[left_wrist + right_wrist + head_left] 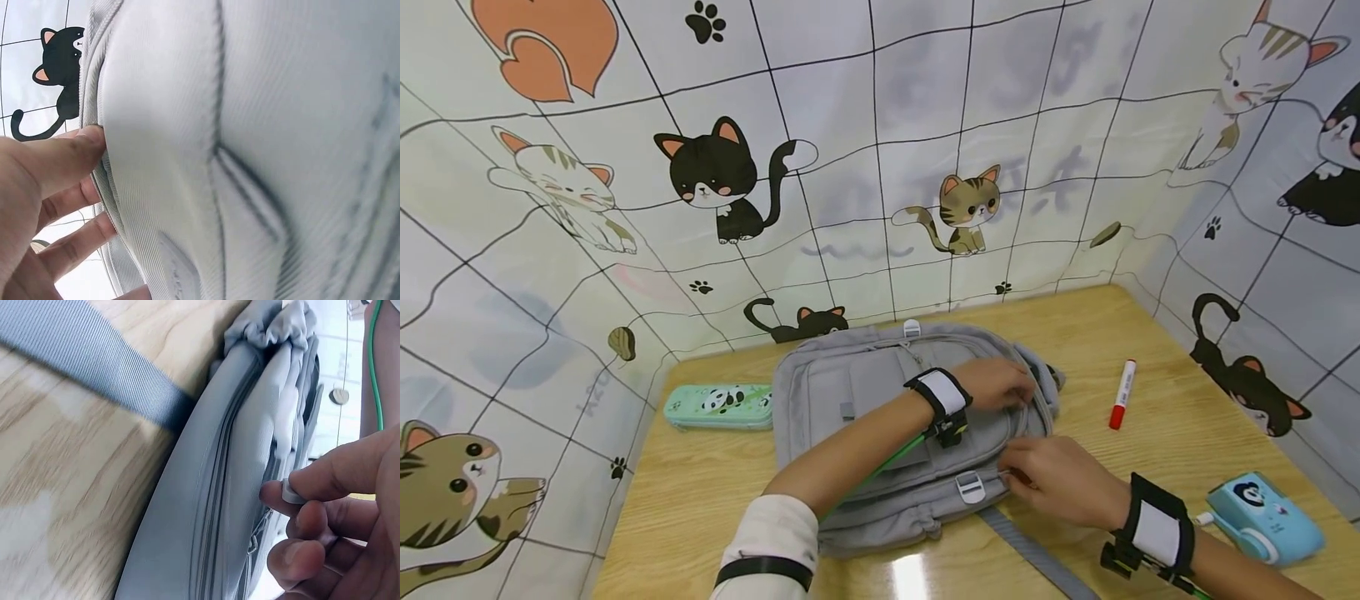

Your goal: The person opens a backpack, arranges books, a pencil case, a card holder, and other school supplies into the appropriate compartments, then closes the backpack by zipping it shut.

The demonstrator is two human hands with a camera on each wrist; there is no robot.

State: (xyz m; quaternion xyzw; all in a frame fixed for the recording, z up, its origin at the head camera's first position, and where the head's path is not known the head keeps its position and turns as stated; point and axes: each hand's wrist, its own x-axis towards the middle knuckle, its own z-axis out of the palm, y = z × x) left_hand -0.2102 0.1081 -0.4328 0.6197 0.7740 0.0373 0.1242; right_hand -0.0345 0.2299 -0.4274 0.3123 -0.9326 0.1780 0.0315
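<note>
A grey backpack (pixel 865 392) lies on its back on the wooden table. My left hand (pixel 1000 383) reaches across it and grips the zipped edge at its right. In the left wrist view, the thumb (pixel 69 153) presses on the near side of that edge, with the fingers behind the fabric. Lower down, at the bag's front right corner, my right hand (pixel 1060 479) pinches a small grey zipper pull (pixel 291 492) between thumb and index finger, the other fingers curled. A grey webbing strap (pixel 1030 550) runs from under the bag towards the table's front.
Left of the backpack, a green panda pencil case (pixel 718 407) touches or nearly meets its side. A red-capped marker (pixel 1122 396) lies to the right. Beyond my right wrist sits a blue panda-printed case (pixel 1266 517). A cat-print curtain (pixel 842 125) stands behind the table.
</note>
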